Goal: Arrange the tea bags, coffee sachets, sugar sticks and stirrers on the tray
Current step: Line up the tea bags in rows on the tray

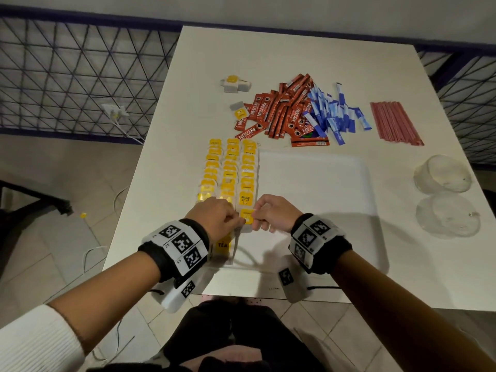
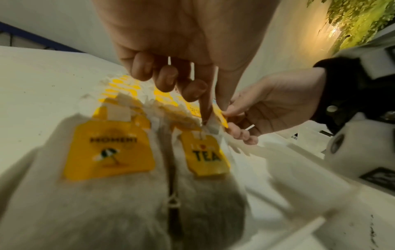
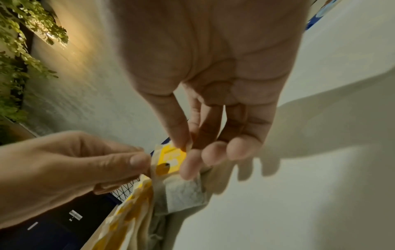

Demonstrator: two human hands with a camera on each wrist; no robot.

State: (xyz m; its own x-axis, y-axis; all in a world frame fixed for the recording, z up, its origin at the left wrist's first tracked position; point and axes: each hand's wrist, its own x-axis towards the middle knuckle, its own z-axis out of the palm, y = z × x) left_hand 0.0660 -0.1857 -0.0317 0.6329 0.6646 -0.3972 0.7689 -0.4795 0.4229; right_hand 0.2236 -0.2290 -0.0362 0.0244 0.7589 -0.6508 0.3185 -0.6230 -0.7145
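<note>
A white tray [image 1: 322,183] lies on the table, with three rows of yellow-tagged tea bags [image 1: 230,170] along its left side. At the near end of the right row, my left hand [image 1: 230,218] and right hand [image 1: 261,214] both pinch one tea bag [image 1: 247,217] by its yellow tag [image 3: 171,157], left thumb and forefinger on one edge, right on the other. Beyond the tray lie a heap of red coffee sachets [image 1: 279,108], blue sugar sticks [image 1: 332,114] and a bundle of red stirrers [image 1: 394,123]. Two loose tea bags [image 1: 236,83] sit at the far left.
Two clear glass bowls [image 1: 442,175] stand at the table's right edge. The table [image 1: 295,49] is white, with a mesh railing [image 1: 80,76] behind and left. Tea bags marked MOMENT [image 2: 109,150] and TEA [image 2: 205,155] lie nearest my left wrist.
</note>
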